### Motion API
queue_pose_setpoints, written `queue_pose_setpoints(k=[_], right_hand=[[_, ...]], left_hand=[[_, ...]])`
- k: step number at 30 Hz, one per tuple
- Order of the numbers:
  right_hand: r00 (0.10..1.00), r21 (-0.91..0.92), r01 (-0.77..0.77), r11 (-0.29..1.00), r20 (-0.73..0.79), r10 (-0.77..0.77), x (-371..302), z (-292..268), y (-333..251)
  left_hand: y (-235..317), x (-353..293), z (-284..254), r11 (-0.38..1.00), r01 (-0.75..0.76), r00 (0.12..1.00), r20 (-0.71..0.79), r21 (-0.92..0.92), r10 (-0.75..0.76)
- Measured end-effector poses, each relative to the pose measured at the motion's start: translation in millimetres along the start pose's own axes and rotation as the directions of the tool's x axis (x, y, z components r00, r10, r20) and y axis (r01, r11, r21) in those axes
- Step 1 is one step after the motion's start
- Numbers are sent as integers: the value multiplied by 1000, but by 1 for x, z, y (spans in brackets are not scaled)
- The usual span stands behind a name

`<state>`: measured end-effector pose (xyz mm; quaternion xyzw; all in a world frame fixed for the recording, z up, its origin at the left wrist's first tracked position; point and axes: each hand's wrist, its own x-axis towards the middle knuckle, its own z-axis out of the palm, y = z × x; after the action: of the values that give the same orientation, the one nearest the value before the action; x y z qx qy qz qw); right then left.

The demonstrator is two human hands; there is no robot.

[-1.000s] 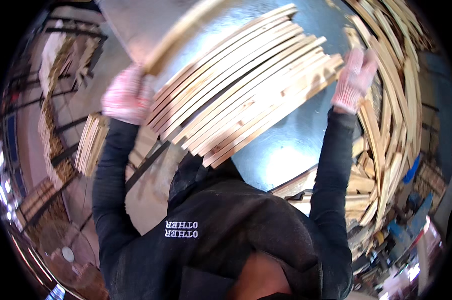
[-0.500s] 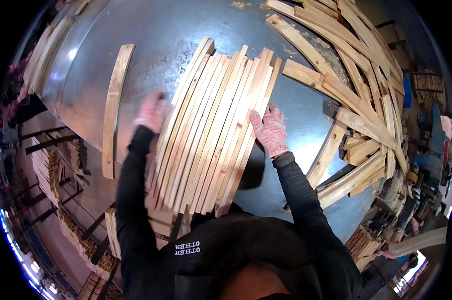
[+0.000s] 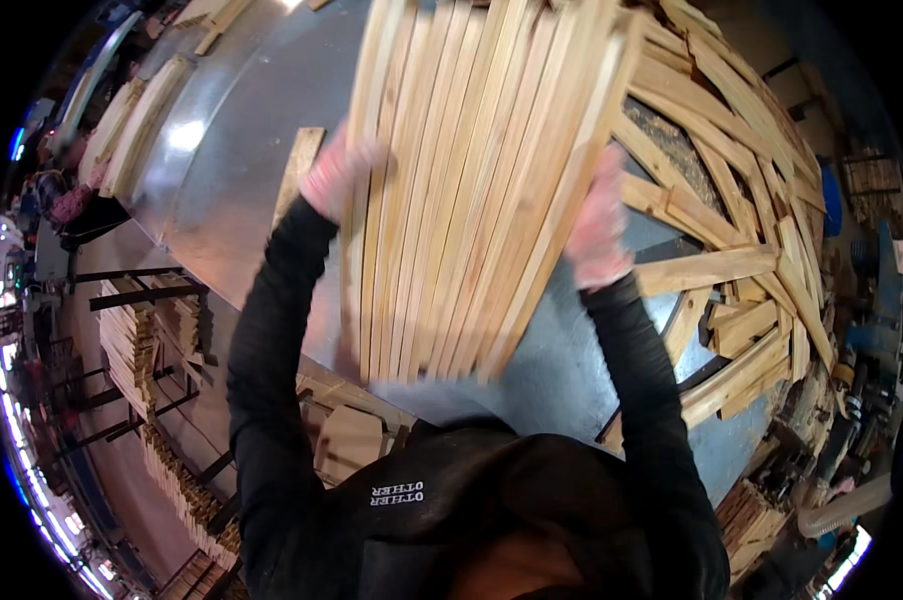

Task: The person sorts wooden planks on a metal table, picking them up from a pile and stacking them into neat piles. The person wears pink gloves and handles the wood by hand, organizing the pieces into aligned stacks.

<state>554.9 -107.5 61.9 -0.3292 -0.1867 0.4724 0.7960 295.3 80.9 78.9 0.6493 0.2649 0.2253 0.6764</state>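
A row of several wooden slats (image 3: pixel 461 200), standing side by side in one bundle, is lifted and tilted above the metal table (image 3: pixel 271 80). In a pink-and-white glove, my left hand (image 3: pixel 343 178) presses on the bundle's left side. My right hand (image 3: pixel 599 225), gloved alike, grips its right side. Both hands are closed on the bundle between them, though motion blurs the fingers and the slats' far ends. One single slat (image 3: pixel 299 175) lies on the table just left of my left hand, partly hidden by my arm.
Loose wooden boards (image 3: pixel 731 200) lie in a jumbled heap at the right, close to my right forearm. Stacked boards (image 3: pixel 151 125) sit at the table's far left, near another person (image 3: pixel 66 205). Racks with wood pieces (image 3: pixel 131 350) stand on the floor at left.
Both hands have closed on the bundle's sides and raised it off the table, away from my body. My left hand has come in from beside it.
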Motion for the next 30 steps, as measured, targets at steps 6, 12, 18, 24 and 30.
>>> queue_pose_setpoints(k=[6, 12, 18, 24, 30], right_hand=[[717, -805, 578, -132, 578, -390, 106, 61, -109], [955, -555, -60, 830, 210, 209, 62, -10, -4], [928, -232, -369, 900, -144, 344, -60, -50, 121], [946, -487, -325, 811, -180, 271, -84, -44, 128], [925, -657, -379, 652, -260, 276, -94, -20, 125]], left_hand=[[115, 82, -80, 837, -517, 856, 136, 179, 499], [15, 22, 1, 831, -66, 966, 172, -552, 191], [-140, -103, 4, 901, 418, 872, -228, -117, -434], [-88, -107, -36, 138, 281, 948, -253, 950, -191], [-151, -197, -120, 49, 851, 523, -852, 523, -2]])
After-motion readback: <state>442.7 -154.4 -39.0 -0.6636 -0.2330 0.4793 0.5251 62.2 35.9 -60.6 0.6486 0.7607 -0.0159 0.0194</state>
